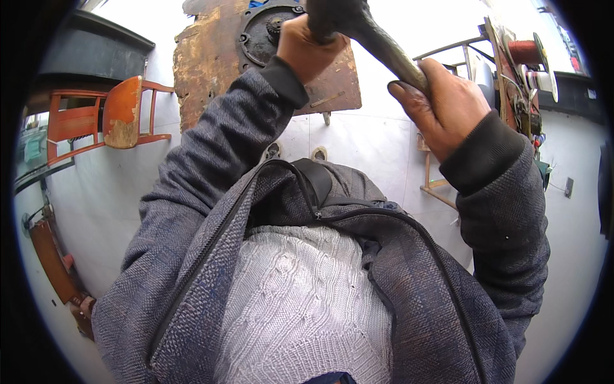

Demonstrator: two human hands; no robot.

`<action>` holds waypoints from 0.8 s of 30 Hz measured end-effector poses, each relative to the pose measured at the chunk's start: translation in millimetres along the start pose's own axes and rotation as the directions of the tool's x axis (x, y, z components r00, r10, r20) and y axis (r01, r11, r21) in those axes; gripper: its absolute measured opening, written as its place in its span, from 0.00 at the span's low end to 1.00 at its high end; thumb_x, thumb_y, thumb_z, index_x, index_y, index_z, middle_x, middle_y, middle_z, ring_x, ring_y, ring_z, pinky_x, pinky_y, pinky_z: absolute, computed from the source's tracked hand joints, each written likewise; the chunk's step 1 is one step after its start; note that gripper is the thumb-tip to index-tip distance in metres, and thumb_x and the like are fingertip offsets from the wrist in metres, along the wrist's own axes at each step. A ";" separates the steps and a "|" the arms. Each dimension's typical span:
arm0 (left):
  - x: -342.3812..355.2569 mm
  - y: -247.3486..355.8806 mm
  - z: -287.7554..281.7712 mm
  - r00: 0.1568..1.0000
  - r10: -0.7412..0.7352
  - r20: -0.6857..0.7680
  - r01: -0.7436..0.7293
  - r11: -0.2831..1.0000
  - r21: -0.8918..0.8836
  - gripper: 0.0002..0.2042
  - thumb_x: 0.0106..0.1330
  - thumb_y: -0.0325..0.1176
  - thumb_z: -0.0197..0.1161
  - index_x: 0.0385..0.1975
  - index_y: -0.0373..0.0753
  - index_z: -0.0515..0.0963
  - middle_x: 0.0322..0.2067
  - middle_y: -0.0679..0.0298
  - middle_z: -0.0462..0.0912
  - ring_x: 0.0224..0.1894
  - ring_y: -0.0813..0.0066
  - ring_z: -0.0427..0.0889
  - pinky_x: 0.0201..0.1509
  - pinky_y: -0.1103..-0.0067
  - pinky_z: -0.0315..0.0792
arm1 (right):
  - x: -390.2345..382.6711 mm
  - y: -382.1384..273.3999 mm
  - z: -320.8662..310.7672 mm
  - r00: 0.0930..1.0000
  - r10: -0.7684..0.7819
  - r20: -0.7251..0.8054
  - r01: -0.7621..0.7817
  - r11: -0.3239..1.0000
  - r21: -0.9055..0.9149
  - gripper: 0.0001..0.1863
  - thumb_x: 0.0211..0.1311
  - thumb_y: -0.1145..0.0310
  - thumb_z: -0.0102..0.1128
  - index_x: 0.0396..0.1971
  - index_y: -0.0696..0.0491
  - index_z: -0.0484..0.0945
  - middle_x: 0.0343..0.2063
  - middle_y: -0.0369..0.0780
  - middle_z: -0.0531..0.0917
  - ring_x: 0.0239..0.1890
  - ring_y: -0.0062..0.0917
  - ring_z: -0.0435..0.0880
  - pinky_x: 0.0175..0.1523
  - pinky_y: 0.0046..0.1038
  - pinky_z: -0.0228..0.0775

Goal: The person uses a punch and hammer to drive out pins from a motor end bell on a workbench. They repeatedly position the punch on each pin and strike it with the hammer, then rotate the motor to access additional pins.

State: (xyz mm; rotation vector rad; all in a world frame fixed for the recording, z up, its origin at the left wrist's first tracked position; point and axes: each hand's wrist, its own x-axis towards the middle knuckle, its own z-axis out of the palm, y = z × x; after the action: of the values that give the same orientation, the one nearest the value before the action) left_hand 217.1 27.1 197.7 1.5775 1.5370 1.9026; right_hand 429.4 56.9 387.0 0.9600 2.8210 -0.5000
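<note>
My right hand (453, 105) is closed around the handle of a hammer (389, 52), raised high in front of me. Its dark head is at the top edge of the view and covers part of my left hand (306, 56). That left hand is closed above the worktable, beside a round black metal housing (256, 40) with bolt holes round its rim and a small gear in its middle. What the left fingers grip is hidden behind the hammer head. The housing lies on the worn brown wooden tabletop (208, 77).
A thin strip (327, 100) lies near the table's front edge. An orange-red wooden chair (123, 114) stands to the left. At the right is a rack with wire spools (526, 52), and a wooden stool frame (438, 185) stands below it. My feet are just in front of the table.
</note>
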 end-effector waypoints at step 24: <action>31.6 -3.8 -36.3 0.975 -0.030 0.221 0.034 0.999 -0.014 0.04 0.69 0.24 0.64 0.30 0.39 0.79 0.25 0.68 0.80 0.29 0.80 0.79 0.30 0.79 0.74 | -0.9 36.4 6.3 0.989 0.123 0.084 -0.116 0.990 -0.077 0.34 0.75 0.36 0.49 0.41 0.59 0.77 0.21 0.43 0.80 0.22 0.31 0.81 0.31 0.33 0.76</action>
State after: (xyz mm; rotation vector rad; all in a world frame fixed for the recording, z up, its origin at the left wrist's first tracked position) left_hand 173.3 31.1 217.6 1.6815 1.4386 1.6550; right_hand 452.4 81.4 371.4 1.0576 2.6641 -0.4131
